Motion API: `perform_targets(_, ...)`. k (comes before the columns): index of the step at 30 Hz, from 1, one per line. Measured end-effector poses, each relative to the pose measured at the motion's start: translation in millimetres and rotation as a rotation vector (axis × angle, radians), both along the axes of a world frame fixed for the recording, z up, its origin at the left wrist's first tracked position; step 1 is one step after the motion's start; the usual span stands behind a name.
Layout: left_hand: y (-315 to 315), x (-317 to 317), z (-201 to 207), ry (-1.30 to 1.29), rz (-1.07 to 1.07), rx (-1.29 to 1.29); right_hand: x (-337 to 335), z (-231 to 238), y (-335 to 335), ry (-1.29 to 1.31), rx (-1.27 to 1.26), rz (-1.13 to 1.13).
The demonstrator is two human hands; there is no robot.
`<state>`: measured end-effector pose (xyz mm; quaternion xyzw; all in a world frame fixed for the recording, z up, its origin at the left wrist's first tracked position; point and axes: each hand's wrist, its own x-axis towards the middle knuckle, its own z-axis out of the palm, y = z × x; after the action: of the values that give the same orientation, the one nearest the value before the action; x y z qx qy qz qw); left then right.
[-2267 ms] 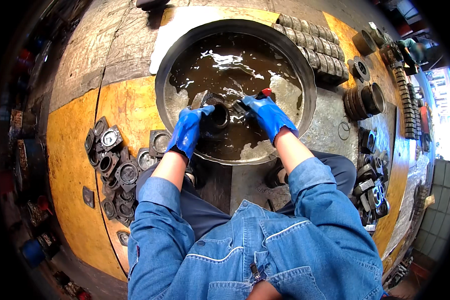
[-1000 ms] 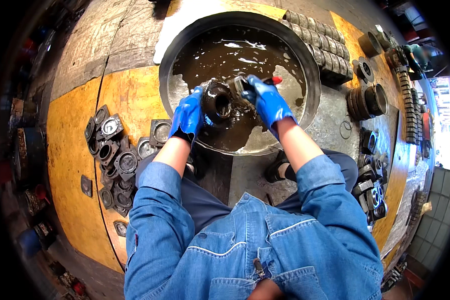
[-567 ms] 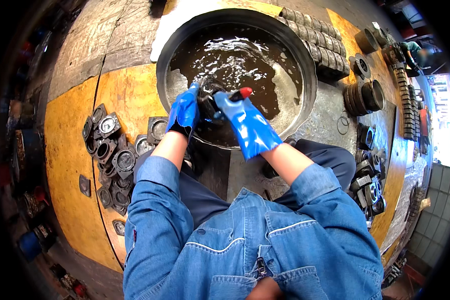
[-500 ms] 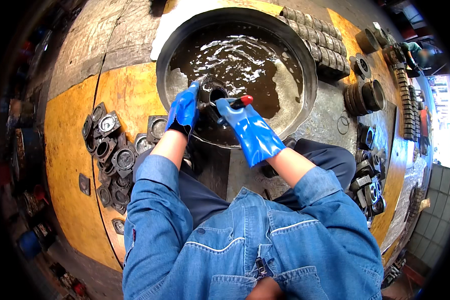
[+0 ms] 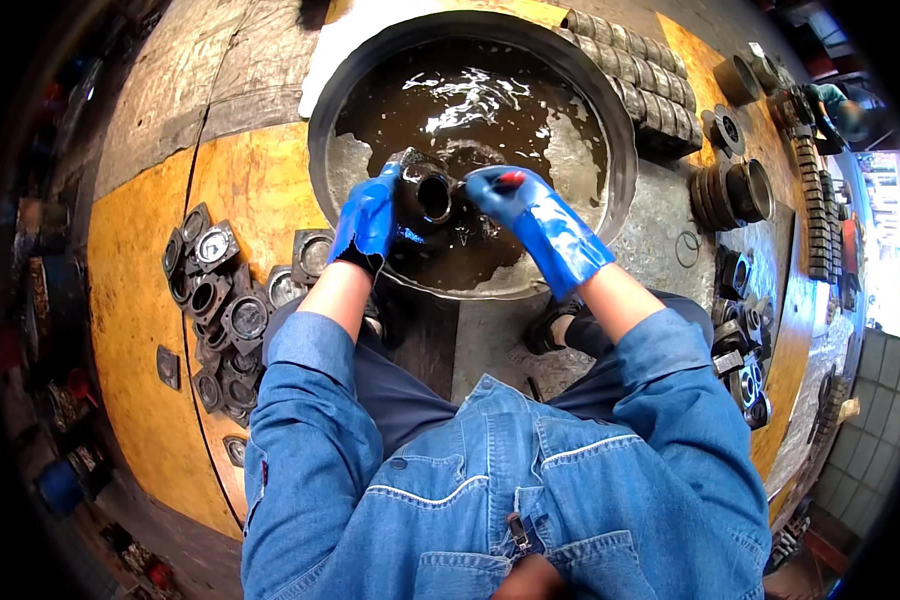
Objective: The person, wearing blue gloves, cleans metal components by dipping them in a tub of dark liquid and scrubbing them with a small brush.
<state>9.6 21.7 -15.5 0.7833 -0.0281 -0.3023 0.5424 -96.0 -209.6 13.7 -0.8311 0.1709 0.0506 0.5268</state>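
Over a wide round basin (image 5: 622, 150) of murky brown liquid, my gloved left hand (image 5: 368, 220) grips a dark, wet metal part (image 5: 417, 172) with a round bore. The bore faces my right side. To its right, my gloved right hand (image 5: 540, 218) is closed around a tool with a red end (image 5: 511, 179). That hand is somewhat blurred and stands apart from the metal part. The tool's working end is hidden, so its kind cannot be made out. Both gloves are blue.
Flanged metal parts (image 5: 245, 318) lie heaped on yellow boards at left. Rows of ribbed cylinders (image 5: 660, 118) stand beyond the basin's right rim. Metal rings (image 5: 755, 190) and more dark parts (image 5: 735, 365) sit at right. A person (image 5: 845, 115) is in the far right background.
My right hand and the red-ended tool have moved right, away from the bore. My left hand holds the metal part in nearly the same place.
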Motion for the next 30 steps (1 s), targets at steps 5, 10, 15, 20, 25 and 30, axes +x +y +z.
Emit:
perform_targets(5, -9, -1, 1, 0.119, 0.092, -0.082, 33, 16, -4, -0.496, -0.78, 1.033)
perform_targets(10, -13, -14, 25, -0.104, -0.005, -0.04, 54, 24, -15, -0.057, -0.616, 0.809)
perform_targets(15, -16, -12, 45, 0.111, 0.036, 0.011, 23, -4, 6, 0.01, -0.459, 0.32)
perform_targets(20, -18, -12, 43, 0.031, -0.012, 0.083, 21, -3, -15, 0.406, 0.18, 0.064)
perform_targets(25, -26, -12, 44, 0.14, 0.049, 0.044, -29, -28, -54, 0.027, 0.506, -0.016)
perform_targets(30, -30, -6, 30, -0.027, -0.075, 0.138, -52, -53, -71, 0.166, 0.79, -0.534)
